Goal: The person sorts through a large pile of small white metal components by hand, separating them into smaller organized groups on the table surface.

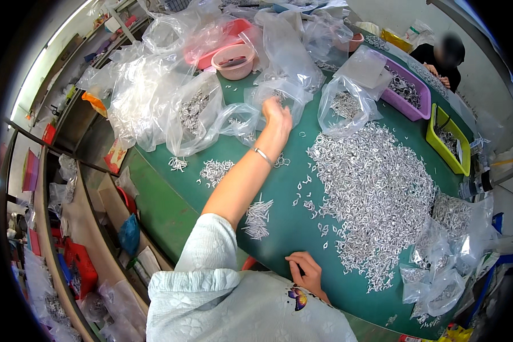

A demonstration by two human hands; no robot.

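My left hand (277, 118), with a bracelet at the wrist, reaches across the table to the mouth of a clear plastic bag (300, 101) with small metal parts inside. Its fingers are bent down at the bag and look closed; what they hold, if anything, is hidden. Close to the table's near edge rests my right hand (306, 273), its fingers curled and nothing visible in them. A wide heap of small silvery metal pieces (376, 194) covers the table to its right. Below my left forearm lies a pile of thin metal pins (258, 219), and beside that forearm a smaller pile of curved pieces (215, 171).
Clear bags of parts (195, 111) crowd the far left of the green table (290, 216), near a pink bowl (233, 61). A purple bin (407, 91) and a yellow-green bin (449, 139) stand at right. Another person (442, 60) sits at the far right. Shelves (77, 228) line the left.
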